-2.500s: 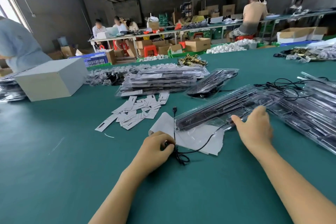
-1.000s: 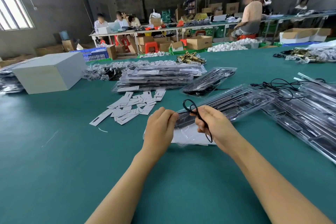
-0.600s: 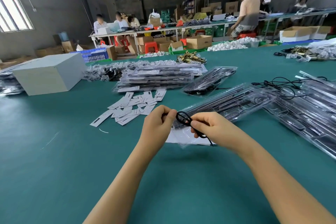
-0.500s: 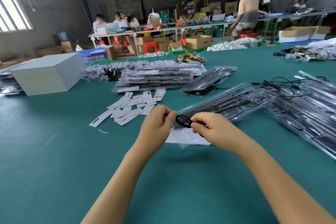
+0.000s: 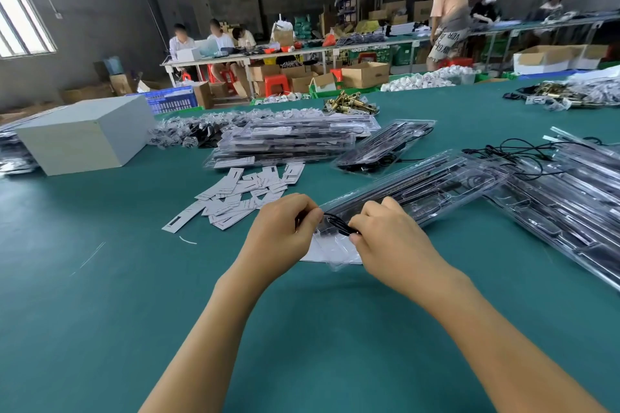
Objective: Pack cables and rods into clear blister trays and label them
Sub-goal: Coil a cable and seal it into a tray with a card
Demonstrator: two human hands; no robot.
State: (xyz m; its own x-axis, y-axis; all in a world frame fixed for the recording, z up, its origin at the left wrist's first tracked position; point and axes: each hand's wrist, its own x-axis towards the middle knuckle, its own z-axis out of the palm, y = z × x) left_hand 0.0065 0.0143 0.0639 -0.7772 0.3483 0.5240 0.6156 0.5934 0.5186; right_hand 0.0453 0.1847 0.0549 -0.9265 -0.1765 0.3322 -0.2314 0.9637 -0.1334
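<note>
- Grey box (image 5: 84, 141): far left of the green tabletop (image 5: 100, 312), well apart from the work.
- Paper labels (image 5: 241, 194): loose white strips in a scattered heap, left of the hands; light and thin, best lifted by an edge one at a time.
- Left hand (image 5: 285, 231): fingers curled, pinching one end of the coiled cable.
- Cable (image 5: 337, 223): thin, black, gathered into a small coil between the two hands, just above the near end of the tray; soft and springy by the look of it, likely to uncoil if released, so hold it across the bundled loops.
- Right hand (image 5: 385, 231): fingers curled, pinching the coil's other end.
- Open blister tray (image 5: 419, 191): clear, long, lying diagonally on a white sheet (image 5: 318, 251); thin plastic, light, probably flexes, so steady it by the rim.
- Stack of filled trays (image 5: 292, 141): behind the labels.
- More trays (image 5: 570, 198): far right, with loose cables on top.
</note>
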